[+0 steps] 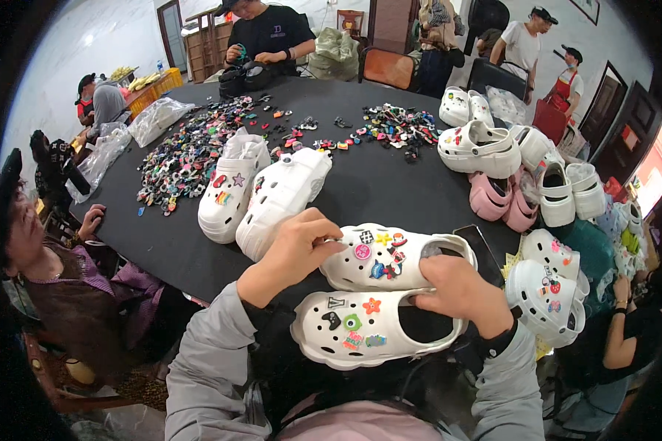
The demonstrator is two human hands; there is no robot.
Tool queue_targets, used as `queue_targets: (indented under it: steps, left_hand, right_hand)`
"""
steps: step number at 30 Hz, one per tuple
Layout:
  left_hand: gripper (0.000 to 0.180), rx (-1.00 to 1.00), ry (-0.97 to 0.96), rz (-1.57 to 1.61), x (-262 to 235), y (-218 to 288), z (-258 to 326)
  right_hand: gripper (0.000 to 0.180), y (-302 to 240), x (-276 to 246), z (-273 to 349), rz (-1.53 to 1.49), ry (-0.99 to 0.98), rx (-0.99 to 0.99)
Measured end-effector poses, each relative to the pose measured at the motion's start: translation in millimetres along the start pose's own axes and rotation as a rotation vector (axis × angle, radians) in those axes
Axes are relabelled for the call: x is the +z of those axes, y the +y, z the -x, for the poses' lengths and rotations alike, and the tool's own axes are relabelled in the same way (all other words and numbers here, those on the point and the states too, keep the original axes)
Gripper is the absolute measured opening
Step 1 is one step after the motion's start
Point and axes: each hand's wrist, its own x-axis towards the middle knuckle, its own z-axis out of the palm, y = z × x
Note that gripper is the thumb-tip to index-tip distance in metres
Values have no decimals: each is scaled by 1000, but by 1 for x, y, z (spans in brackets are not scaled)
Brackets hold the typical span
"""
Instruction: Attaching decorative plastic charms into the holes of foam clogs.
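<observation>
A white clog (408, 253) with colourful shoe charms on its upper lies sideways in front of me. Its mate, a second white clog (346, 353), lies nearer to me and bears charms too, among them an orange starfish and a green round one. My right hand (467, 290) grips the farther clog at its foot opening, thumb inside, and its fingers reach toward the nearer clog. At the farther clog's toe, the fingers of my left hand (294, 246) are pinched together against the upper; what they hold, if anything, is hidden.
Loose charms (184, 158) lie heaped on the black table (390, 187); a smaller charm pile (397, 128) sits farther right. A white clog pair (232, 191) stands beyond my left hand. White and pink clogs (489, 195) crowd the right edge. Another person (268, 37) works across the table.
</observation>
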Motion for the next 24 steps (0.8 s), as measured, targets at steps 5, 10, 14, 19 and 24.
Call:
queue_targets:
  steps: [5,10,14,19,24]
  left_hand:
    - [15,-16,25,-46,5,-6,-13]
    - [15,-46,-62,-10,3,-8,1]
    - [17,44,-54,20,0,-8,8]
    - [18,51,-114,46,-3,-13,5]
    - [18,53,-102,30,-1,-13,4]
  right_hand:
    - [39,-13,-4,1,104,5,32]
    - [35,-23,-9,4,80,1,34]
    - [34,-21,-6,2,31,-41,-2]
    - [39,-11,-3,-1,-48,-71,43]
    - [40,-14,-3,0,-73,-32,41]
